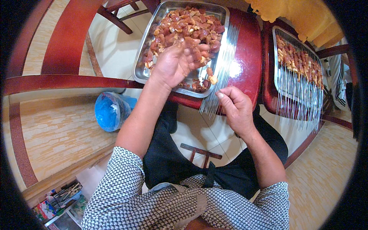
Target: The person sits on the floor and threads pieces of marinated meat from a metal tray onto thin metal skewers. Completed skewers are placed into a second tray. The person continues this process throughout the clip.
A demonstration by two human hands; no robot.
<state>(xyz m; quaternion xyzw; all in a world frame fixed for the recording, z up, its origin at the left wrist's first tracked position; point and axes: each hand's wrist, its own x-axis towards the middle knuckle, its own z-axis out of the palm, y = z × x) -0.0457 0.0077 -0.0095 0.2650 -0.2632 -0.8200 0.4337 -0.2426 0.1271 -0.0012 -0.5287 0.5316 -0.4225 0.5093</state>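
My left hand (175, 64) is turned palm up over the near part of a steel tray (138, 64), its fingers curled around a piece of raw meat. Chunks of marinated raw meat (189, 26) are heaped in that tray, mostly towards its far side. Between thumb and forefinger, my right hand (237, 106) pinches the lower part of a thin metal skewer. Threaded on this skewer are a few meat pieces (212, 76), the upper ones close to my left fingers. A bundle of bare metal skewers (228, 54) lies along the tray's right edge, partly behind my right hand.
The tray rests on a glossy red stool (247, 51). On the right, a second steel tray (277, 80) holds several loaded meat skewers (302, 60), their bare ends overhanging it. A blue-lined bin (107, 113) stands at left. Yellow cloth (304, 20) hangs at the upper right.
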